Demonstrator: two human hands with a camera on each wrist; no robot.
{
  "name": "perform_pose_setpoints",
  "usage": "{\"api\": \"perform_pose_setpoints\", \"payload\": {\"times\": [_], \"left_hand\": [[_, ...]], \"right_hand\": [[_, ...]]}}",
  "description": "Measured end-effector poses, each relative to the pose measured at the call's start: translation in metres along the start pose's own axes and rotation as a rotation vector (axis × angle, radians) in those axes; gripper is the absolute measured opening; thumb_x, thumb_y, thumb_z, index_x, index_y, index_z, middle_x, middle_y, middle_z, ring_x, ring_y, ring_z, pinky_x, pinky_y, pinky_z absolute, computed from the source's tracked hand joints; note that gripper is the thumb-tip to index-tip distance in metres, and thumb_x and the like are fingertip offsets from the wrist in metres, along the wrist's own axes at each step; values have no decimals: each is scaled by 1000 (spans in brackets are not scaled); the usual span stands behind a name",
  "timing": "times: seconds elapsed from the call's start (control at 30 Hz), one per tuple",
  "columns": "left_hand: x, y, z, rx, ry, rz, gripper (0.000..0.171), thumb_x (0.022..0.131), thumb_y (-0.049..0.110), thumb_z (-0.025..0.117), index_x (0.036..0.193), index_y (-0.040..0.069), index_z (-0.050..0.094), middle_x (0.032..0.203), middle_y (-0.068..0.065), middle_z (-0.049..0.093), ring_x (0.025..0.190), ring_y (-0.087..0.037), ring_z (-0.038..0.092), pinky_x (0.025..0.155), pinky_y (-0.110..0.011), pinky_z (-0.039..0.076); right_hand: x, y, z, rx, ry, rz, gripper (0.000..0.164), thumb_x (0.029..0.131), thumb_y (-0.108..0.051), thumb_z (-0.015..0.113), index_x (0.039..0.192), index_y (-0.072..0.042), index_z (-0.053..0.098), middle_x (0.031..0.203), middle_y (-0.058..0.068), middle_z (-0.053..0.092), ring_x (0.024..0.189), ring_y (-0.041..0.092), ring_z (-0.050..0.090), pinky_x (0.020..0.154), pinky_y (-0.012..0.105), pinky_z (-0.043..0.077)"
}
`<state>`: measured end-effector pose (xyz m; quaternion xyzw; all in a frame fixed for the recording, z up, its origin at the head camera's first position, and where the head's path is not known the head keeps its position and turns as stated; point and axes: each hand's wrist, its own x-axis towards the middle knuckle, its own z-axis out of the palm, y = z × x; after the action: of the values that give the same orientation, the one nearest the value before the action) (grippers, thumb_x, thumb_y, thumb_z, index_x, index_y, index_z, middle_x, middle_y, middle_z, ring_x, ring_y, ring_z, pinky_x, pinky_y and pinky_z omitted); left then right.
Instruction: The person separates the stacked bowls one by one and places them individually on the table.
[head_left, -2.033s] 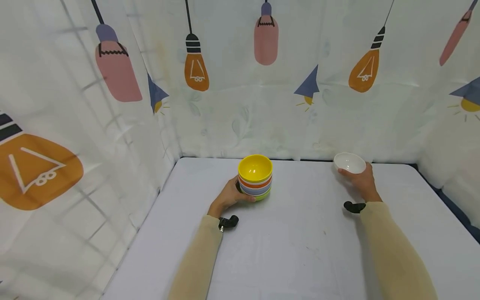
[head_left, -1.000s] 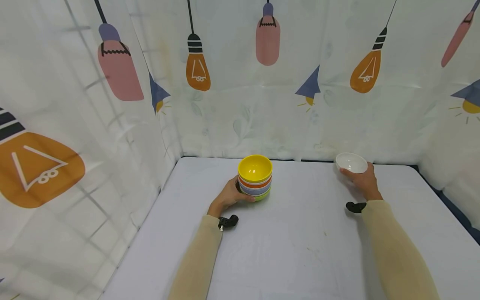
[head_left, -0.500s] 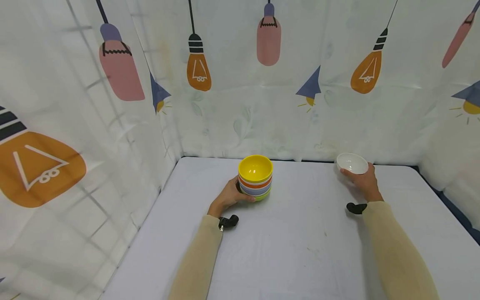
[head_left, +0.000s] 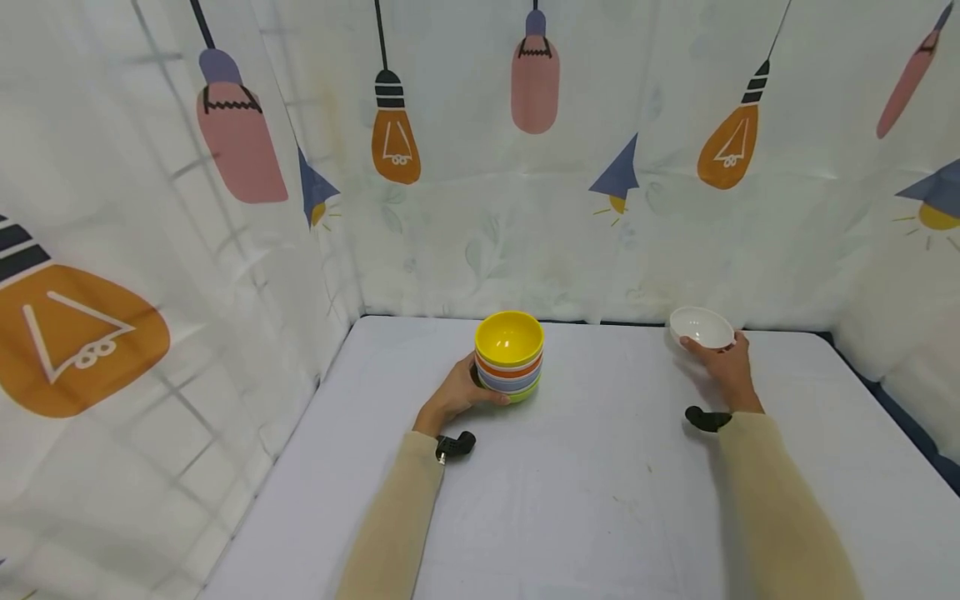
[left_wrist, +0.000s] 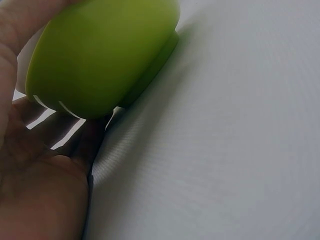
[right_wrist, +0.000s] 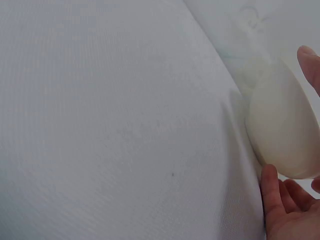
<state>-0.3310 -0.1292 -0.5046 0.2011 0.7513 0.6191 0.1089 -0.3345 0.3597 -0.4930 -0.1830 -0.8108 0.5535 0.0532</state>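
Observation:
A stack of several bowls stands on the table near its back edge, yellow on top, then orange, lavender and green bands. My left hand grips the stack low from the left. In the left wrist view, the thumb and fingers of that hand lie around the green bowl. Farther right, a white bowl rests upright close to the back edge. My right hand is right beside it with spread, loosened fingers. In the right wrist view, the thumb looks clear of the white bowl, while a fingertip stays at its underside.
A white cloth-covered table spreads out in front of me. Hanging sheets printed with lamps and bulbs stand behind it and on both sides. Black camera mounts sit at both wrists.
My right hand has loosened and drawn back slightly from the white bowl, which stays in place. The left hand and the bowl stack have not moved.

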Motion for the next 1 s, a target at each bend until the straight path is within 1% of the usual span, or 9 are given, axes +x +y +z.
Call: {"api": "perform_pose_setpoints", "payload": {"times": [0.17,0.27,0.33,0.4,0.5,0.6,0.73,0.87,1.0], "left_hand": [[0,-1,0,-1,0,-9,88,68,7,95,142,23,51,139,-1,62,132,-22,55,121,-46,37],[0,-1,0,-2,-2,-6,88,68,7,95,142,23,51,139,-1,62,132,-22,55,121,-46,37],[0,-1,0,-5,-3,-5,88,68,6,95,143,23,51,139,-1,62,132,-22,55,121,-46,37],[0,-1,0,-7,-5,-3,88,68,6,95,143,23,51,140,-1,62,132,-22,55,121,-46,37],[0,-1,0,-7,-6,-1,89,68,5,95,143,24,51,140,-1,61,132,-22,55,121,-46,37],[0,-2,0,-3,-8,0,89,68,6,95,143,24,50,140,-1,61,133,-22,55,121,-45,37],[0,-2,0,2,-12,1,89,68,8,95,144,24,50,141,0,61,133,-21,55,121,-46,37],[-1,-2,-1,7,-9,1,89,68,9,96,144,24,50,140,-1,61,132,-21,55,121,-45,37],[0,-2,-1,6,-13,0,89,68,9,96,143,24,50,140,0,61,132,-21,55,121,-46,37]], "right_hand": [[-11,-6,4,117,31,166,127,86,-69,65,160,-17,-24,172,17,3,158,34,18,129,49,16],[-17,-13,6,203,80,263,123,87,-69,64,161,-21,-21,173,12,3,158,31,22,130,45,17],[-22,-17,10,266,132,299,116,88,-65,65,162,-22,-14,172,11,6,156,27,27,129,39,21],[-28,-22,14,302,201,319,107,90,-61,66,162,-23,-4,167,8,16,150,23,33,127,33,26],[-37,-31,21,337,338,319,86,92,-54,68,154,-22,19,143,-5,33,130,14,39,113,24,35],[-46,-44,26,385,441,276,61,92,-45,70,137,-25,33,118,-15,30,114,7,36,98,21,37],[-58,-67,32,407,467,160,44,93,-38,71,121,-28,39,111,-17,31,106,4,36,90,22,37],[-71,-92,44,373,382,11,38,94,-33,71,119,-26,44,110,-16,39,100,4,41,85,25,39],[-84,-108,62,255,196,-124,46,97,-37,69,132,-19,46,118,-12,46,105,4,45,86,22,43]]}}
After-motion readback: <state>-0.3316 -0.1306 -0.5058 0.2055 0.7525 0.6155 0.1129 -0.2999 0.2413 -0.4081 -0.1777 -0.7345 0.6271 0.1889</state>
